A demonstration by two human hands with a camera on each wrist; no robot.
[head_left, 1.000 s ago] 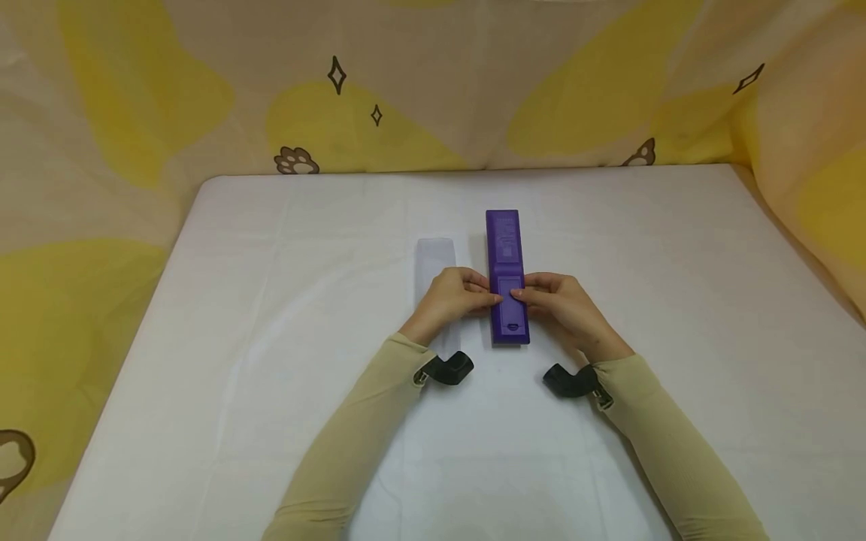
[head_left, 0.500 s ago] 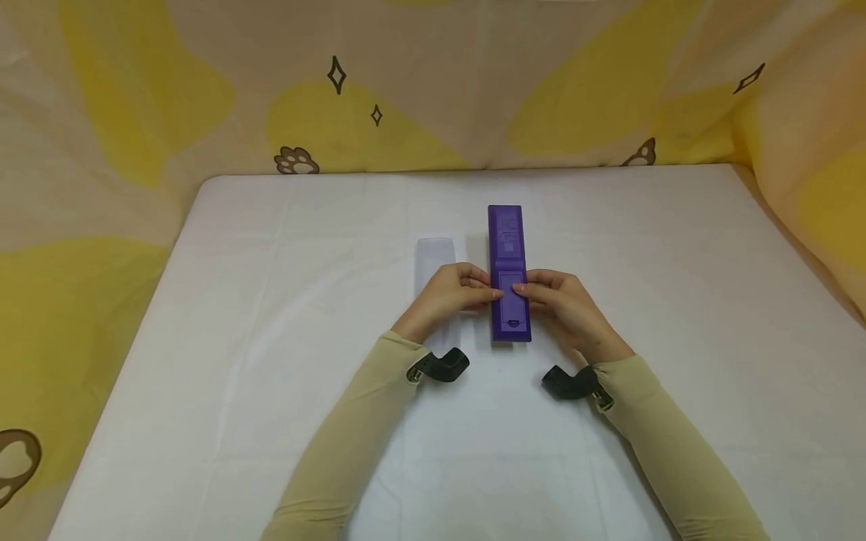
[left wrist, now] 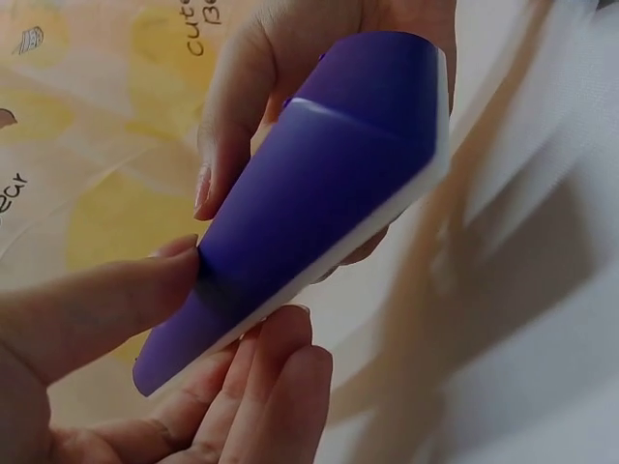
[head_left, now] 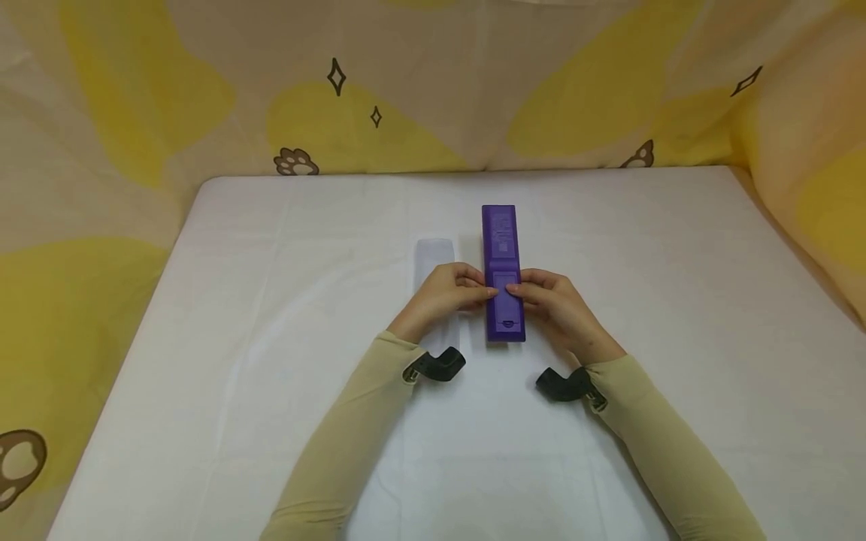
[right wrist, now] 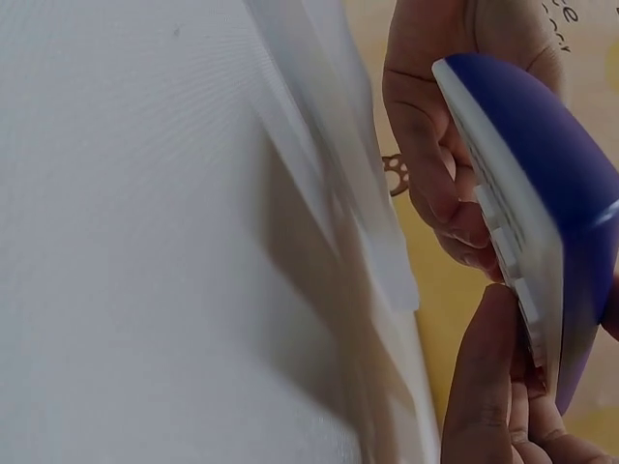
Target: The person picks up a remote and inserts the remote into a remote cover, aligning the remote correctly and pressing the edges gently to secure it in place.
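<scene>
Change: purple remote [head_left: 503, 272] has shifted slightly toward 9 o'clock.
Left hand [head_left: 443, 294]: fingers pinch the remote's left edge.
Right hand [head_left: 558, 303]: fingers pinch its right edge.
Remote: table [head_left: 676, 300] centre, back up.
Clear sleeve [head_left: 434, 255]: just at 9 o'clock.

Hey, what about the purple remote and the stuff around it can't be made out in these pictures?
- Head view: the purple remote shows its back; its button face is hidden, and the printed label is too small to read.
- Head view: the left hand covers part of the pale flat piece.
- Both wrist views: the white table is motion-blurred.
</scene>
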